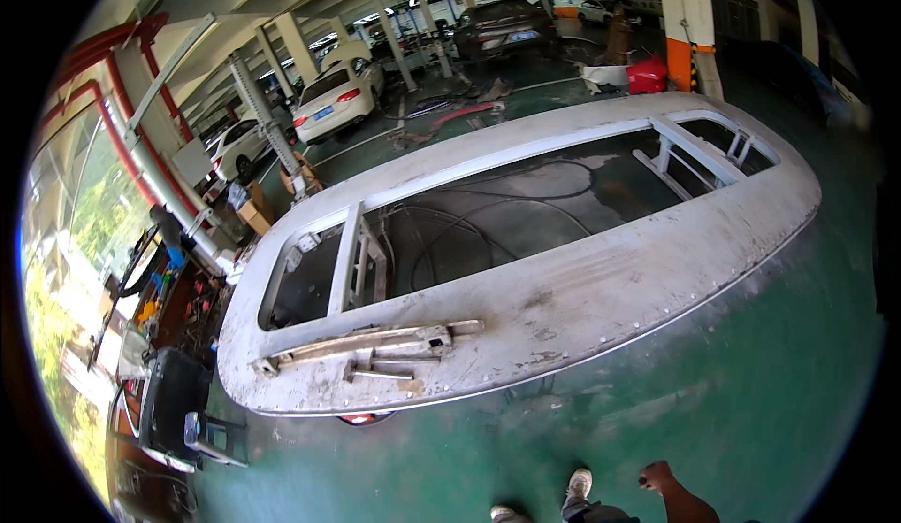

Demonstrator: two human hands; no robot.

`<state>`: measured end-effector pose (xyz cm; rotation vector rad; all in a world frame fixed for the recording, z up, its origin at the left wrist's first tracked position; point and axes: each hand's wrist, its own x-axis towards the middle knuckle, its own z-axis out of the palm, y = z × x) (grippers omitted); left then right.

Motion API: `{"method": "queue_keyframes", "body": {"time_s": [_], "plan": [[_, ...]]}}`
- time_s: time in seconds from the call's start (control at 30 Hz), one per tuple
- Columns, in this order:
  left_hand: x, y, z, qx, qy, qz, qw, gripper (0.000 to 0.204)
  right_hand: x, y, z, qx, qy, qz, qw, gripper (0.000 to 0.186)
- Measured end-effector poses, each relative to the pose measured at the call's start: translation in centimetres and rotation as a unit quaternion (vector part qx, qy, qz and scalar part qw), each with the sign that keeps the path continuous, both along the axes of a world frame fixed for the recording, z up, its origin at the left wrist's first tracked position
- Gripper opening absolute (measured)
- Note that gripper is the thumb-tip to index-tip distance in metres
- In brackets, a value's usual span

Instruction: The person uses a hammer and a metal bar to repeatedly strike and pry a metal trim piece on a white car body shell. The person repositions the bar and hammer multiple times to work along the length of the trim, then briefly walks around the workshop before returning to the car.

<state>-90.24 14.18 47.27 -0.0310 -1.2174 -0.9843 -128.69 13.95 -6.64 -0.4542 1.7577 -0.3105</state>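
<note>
My right hand (658, 476) hangs over the green floor at the lower right, its fingers curled into a loose fist. No object sticks out of it, and it touches nothing. My left hand is out of the picture. Ahead of me stretches a large, rounded, grey-white metal platform (601, 284), scuffed and stained, with a long opening through its middle. On its near left part lies a long dull metal beam (371, 342). Beside the beam rest shorter metal pieces, one a T-shaped bar (380, 373).
Dark hoses (488, 241) loop inside the platform's opening. On the left stand a black car door panel (176, 396), a small stool (216, 437) and a cluttered bench. Beyond the platform are a white car (328, 100), a dark car (507, 30) and an orange-based pillar (688, 25).
</note>
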Motion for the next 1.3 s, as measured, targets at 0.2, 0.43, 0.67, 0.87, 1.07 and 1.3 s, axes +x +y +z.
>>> {"method": "queue_keyframes", "body": {"time_s": [0.2,0.43,0.67,0.87,1.07,1.3], "plan": [[11.9,5.2,0.2,0.117,-0.064,0.408,0.903,0.06,10.2,-5.2,4.2,-0.067,0.024,0.105,0.992,0.021],[40.0,34.5,-43.5,0.739,-0.33,0.412,0.418,0.035,25.7,-0.8,0.5,-0.024,0.066,0.325,0.943,0.021],[31.6,67.9,-55.1,0.891,-0.265,0.308,0.2,0.02,43.5,5.0,3.3,-0.028,0.02,0.385,0.922,0.022],[42.3,67.9,-53.7,0.857,-0.163,0.412,0.261,0.011,59.9,6.7,3.2,-0.047,0.116,0.572,0.81,0.025],[62.7,59.8,-55.5,0.746,-0.046,0.559,0.358,0.01,82.2,1.9,-1.2,-0.022,0.182,0.711,0.678,0.03],[85.4,59.4,-53.7,0.776,-0.092,0.589,0.205,0.038,123.9,-2.0,3.1,-0.127,0.079,0.779,0.609,0.032]]}}
